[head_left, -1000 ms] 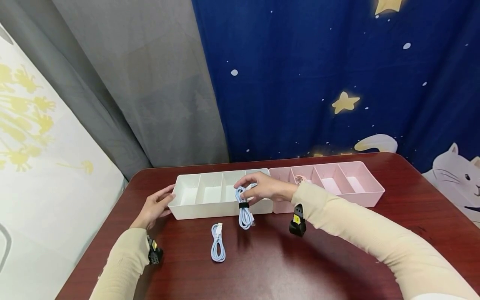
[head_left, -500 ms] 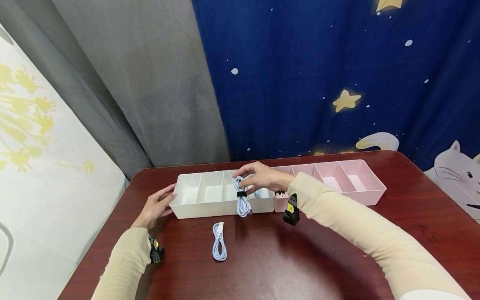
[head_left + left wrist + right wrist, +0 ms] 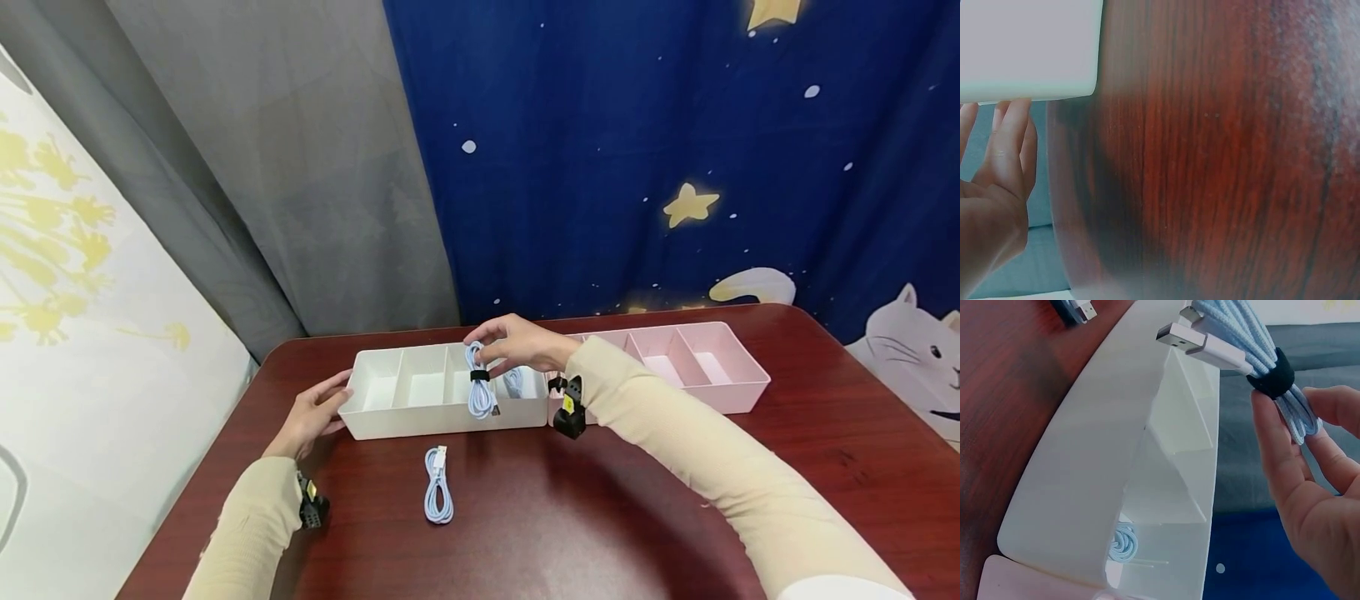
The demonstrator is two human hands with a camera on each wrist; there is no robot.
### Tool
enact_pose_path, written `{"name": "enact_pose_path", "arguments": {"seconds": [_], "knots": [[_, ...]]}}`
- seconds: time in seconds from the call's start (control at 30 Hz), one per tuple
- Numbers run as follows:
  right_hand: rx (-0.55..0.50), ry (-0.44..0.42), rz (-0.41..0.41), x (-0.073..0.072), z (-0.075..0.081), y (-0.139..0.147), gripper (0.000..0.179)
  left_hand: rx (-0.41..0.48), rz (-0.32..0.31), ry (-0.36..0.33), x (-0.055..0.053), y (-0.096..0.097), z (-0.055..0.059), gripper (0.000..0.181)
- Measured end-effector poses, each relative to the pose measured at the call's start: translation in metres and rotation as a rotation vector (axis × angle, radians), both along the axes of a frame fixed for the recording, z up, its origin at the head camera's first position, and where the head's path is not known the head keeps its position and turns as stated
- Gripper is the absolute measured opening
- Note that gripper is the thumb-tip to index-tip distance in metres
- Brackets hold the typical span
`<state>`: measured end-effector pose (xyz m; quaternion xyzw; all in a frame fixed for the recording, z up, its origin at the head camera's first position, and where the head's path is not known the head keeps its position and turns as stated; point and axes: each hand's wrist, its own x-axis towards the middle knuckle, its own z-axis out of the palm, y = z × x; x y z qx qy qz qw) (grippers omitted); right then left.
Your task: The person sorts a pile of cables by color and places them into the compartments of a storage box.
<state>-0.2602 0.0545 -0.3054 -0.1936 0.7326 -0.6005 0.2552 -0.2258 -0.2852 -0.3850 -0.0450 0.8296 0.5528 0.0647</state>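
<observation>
My right hand (image 3: 522,343) pinches a coiled light blue charging cable (image 3: 482,402) near its top end. A black strap (image 3: 1274,376) binds this braided coil, and a USB plug (image 3: 1200,347) sticks out of it in the right wrist view. It hangs over the front side of the white divided organizer box (image 3: 420,420). Another light blue cable (image 3: 1124,542) lies in that box's rightmost compartment. My left hand (image 3: 309,417) touches the box's left end, fingers extended against the wall in the left wrist view. A third light blue coiled cable (image 3: 438,493) lies on the table in front.
A pink divided organizer box (image 3: 723,398) stands end to end with the white one, on its right. My right forearm partly covers its left compartments. Both boxes sit near the back of the dark red wooden table (image 3: 510,533), with curtains (image 3: 570,208) behind.
My right hand has raised its cable and moved it slightly back and left. The cable in the rightmost white compartment has come into sight. My left hand stays at the box's end.
</observation>
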Motion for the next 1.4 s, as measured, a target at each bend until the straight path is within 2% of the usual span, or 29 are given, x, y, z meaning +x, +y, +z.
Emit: {"name": "enact_pose_path", "arguments": {"seconds": [0.23,1.07,1.4], "knots": [[0.008,-0.002,-0.052,-0.006,0.003,-0.003,0.034,-0.007,-0.003,0.005,0.001,0.000,-0.001,0.053],[0.015,0.008,-0.118,-0.014,0.001,-0.012,0.032,-0.008,0.010,0.014,0.000,-0.001,0.001,0.055],[-0.004,-0.029,-0.144,-0.020,-0.002,-0.013,0.033,-0.005,0.012,0.010,-0.002,-0.001,-0.005,0.054]]}}
